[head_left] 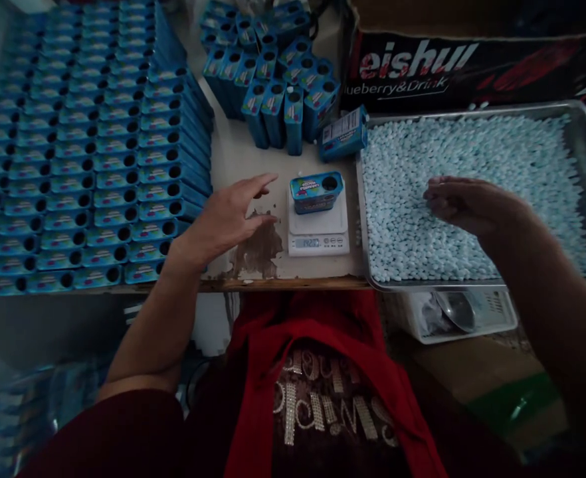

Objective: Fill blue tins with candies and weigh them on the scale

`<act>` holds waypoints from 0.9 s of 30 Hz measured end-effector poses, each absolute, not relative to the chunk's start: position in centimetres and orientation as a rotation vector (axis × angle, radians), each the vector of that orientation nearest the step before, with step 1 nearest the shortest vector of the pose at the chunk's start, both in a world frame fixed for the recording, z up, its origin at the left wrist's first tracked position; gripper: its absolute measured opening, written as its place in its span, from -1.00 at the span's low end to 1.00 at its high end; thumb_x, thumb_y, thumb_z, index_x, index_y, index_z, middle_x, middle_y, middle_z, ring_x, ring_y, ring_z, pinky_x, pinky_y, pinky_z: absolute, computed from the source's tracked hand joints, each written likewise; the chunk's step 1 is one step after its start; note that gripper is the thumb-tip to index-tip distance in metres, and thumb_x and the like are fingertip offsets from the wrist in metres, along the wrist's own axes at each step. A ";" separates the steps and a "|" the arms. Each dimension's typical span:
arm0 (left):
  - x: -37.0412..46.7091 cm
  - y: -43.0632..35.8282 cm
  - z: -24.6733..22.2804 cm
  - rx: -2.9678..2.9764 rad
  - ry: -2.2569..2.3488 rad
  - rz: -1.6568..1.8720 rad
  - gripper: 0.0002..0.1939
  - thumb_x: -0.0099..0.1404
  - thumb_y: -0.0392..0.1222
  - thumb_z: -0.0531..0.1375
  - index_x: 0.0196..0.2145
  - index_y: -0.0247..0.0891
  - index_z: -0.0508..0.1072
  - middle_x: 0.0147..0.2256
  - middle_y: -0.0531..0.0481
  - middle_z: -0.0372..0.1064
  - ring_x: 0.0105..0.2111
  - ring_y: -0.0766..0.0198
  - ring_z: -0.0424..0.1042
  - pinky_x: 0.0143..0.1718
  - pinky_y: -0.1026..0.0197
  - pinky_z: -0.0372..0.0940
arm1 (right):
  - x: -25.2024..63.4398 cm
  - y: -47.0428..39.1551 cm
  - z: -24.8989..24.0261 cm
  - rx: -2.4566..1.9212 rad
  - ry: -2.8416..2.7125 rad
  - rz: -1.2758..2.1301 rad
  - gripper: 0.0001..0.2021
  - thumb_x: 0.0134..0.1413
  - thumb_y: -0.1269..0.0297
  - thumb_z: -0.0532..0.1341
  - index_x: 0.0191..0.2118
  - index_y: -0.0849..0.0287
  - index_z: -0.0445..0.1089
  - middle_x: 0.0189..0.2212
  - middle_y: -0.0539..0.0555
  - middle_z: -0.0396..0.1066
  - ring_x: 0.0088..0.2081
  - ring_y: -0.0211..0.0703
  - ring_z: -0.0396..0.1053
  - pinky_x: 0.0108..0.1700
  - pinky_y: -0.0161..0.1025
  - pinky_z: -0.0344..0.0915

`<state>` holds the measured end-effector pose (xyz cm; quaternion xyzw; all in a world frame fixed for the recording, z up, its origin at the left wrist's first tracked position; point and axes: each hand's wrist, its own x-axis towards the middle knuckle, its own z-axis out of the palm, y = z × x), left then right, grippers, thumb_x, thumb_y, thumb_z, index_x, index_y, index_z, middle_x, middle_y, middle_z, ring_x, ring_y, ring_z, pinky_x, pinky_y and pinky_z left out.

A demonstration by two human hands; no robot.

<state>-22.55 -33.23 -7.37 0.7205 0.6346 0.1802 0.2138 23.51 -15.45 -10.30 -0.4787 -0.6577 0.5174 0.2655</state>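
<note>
A blue tin (317,192) with a round dark hole in its top stands upright on a small white digital scale (317,244); the lit display seems to read about 142. My left hand (218,216) hovers just left of the scale, thumb and fingers spread around nothing, apart from the tin. Over a metal tray (365,199) full of small pale-blue candy pieces (402,232), my right hand (462,202) has its fingers drawn together. Whatever lies within those fingers is hidden.
Tight rows of blue tins (74,166) cover the left side. Behind the scale stand several loose tins (273,106), and one tilted tin (343,135) lies by the tray. A black printed box (422,73) borders the back right. Below the tray sits a white bin (492,312).
</note>
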 end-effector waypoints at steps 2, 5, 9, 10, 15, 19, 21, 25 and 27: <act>-22.2 -33.2 -8.0 1.909 1.746 0.584 -0.19 0.50 0.17 0.42 0.57 -0.08 0.41 0.34 -0.23 0.61 0.28 -0.13 0.62 0.36 -0.10 0.49 | 21.8 -16.1 -9.7 -1.400 -1.679 1.513 -0.68 0.13 -0.01 0.56 -0.38 0.00 0.49 -0.49 0.03 0.35 -0.54 -0.25 0.14 -0.50 -0.17 -0.04; -21.7 -33.3 -9.0 1.824 1.710 0.687 -0.19 0.46 0.11 0.47 0.55 -0.09 0.44 0.35 -0.22 0.60 0.31 -0.13 0.61 0.40 -0.14 0.48 | 18.6 -16.8 -8.1 -1.467 -1.674 1.601 -0.67 0.02 -0.02 0.61 -0.31 0.00 0.54 -0.51 -0.01 0.33 -0.52 -0.25 0.15 -0.47 -0.17 -0.03; -21.4 -33.5 -10.2 1.758 1.681 0.815 -0.24 0.44 0.03 0.48 0.50 -0.11 0.49 0.33 -0.21 0.62 0.33 -0.14 0.60 0.43 -0.17 0.47 | 13.4 -17.4 -4.9 -1.350 -1.810 1.646 -0.65 0.00 -0.03 0.60 -0.26 0.00 0.53 -0.51 -0.05 0.33 -0.50 -0.26 0.15 -0.44 -0.19 0.00; -21.5 -33.6 -10.4 1.749 1.675 0.835 -0.26 0.44 0.02 0.48 0.49 -0.12 0.51 0.32 -0.21 0.63 0.33 -0.13 0.61 0.43 -0.17 0.48 | 12.2 -17.5 -4.0 -1.317 -1.852 1.644 -0.65 0.02 -0.04 0.59 -0.25 0.01 0.54 -0.51 -0.06 0.34 -0.50 -0.26 0.15 -0.43 -0.20 0.01; -22.7 -34.6 -11.2 1.719 1.677 0.873 -0.36 0.46 0.04 0.44 0.41 -0.14 0.58 0.27 -0.22 0.66 0.28 -0.14 0.65 0.38 -0.17 0.52 | 7.7 -18.0 -0.4 -1.158 -2.289 1.462 -0.74 0.24 -0.01 0.48 -0.16 0.06 0.61 -0.51 -0.06 0.33 -0.44 -0.20 0.24 -0.34 -0.18 0.16; -23.5 -35.2 -11.5 1.721 1.669 0.855 -0.40 0.47 0.04 0.41 0.39 -0.10 0.59 0.25 -0.19 0.66 0.26 -0.13 0.65 0.37 -0.20 0.53 | 5.6 -17.8 0.7 -0.995 -2.790 0.874 -0.79 0.42 0.10 0.38 -0.09 0.08 0.72 -0.33 0.02 0.52 -0.17 -0.06 0.50 -0.07 -0.14 0.35; -23.7 -35.2 -11.6 1.745 1.663 0.837 -0.41 0.47 0.01 0.41 0.39 -0.09 0.60 0.23 -0.18 0.66 0.23 -0.13 0.66 0.34 -0.20 0.55 | 5.0 -17.5 0.7 -0.929 -2.918 0.717 -0.74 0.49 0.05 0.35 -0.06 0.08 0.75 -0.24 0.03 0.57 -0.05 -0.02 0.55 0.06 -0.10 0.37; -23.9 -34.9 -11.8 1.797 1.641 0.809 -0.41 0.48 -0.03 0.40 0.41 -0.09 0.58 0.26 -0.19 0.62 0.20 -0.11 0.65 0.29 -0.17 0.57 | 4.7 -17.2 0.5 -0.909 -3.028 0.632 -0.71 0.50 0.00 0.38 0.01 0.07 0.77 -0.13 0.04 0.59 0.07 0.09 0.57 0.19 -0.01 0.37; -23.9 -34.8 -11.7 1.813 1.624 0.806 -0.39 0.49 -0.03 0.40 0.43 -0.10 0.56 0.28 -0.21 0.59 0.20 -0.12 0.65 0.30 -0.17 0.56 | 4.8 -17.2 0.5 -0.924 -3.053 0.618 -0.69 0.51 -0.01 0.39 0.07 0.07 0.77 -0.07 0.06 0.60 0.12 0.13 0.57 0.21 0.01 0.37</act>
